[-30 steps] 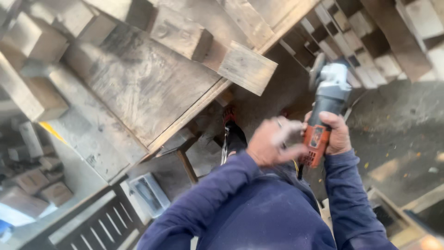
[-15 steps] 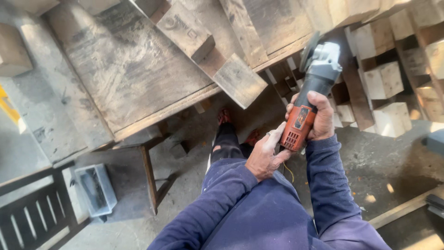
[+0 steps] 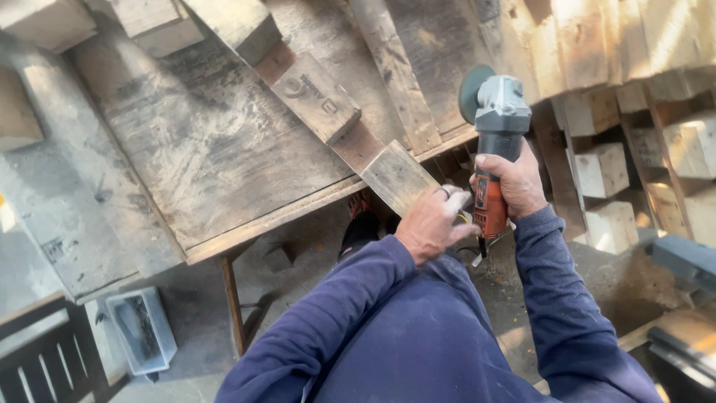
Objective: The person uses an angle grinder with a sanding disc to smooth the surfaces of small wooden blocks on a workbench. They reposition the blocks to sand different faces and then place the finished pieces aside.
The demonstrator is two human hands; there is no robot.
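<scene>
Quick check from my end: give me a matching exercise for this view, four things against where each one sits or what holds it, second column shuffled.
Things:
1. angle grinder
2. left hand
3. grey plastic bin
4. wooden blocks

Places or states:
A. on the ground, lower left, beside the table leg
B. stacked at the right, past the table edge
C. gripped by the right hand, disc end pointing away from the person
D. by the grinder's orange rear end, near the plank end

Pairs: 1-C, 2-D, 3-A, 4-B
</scene>
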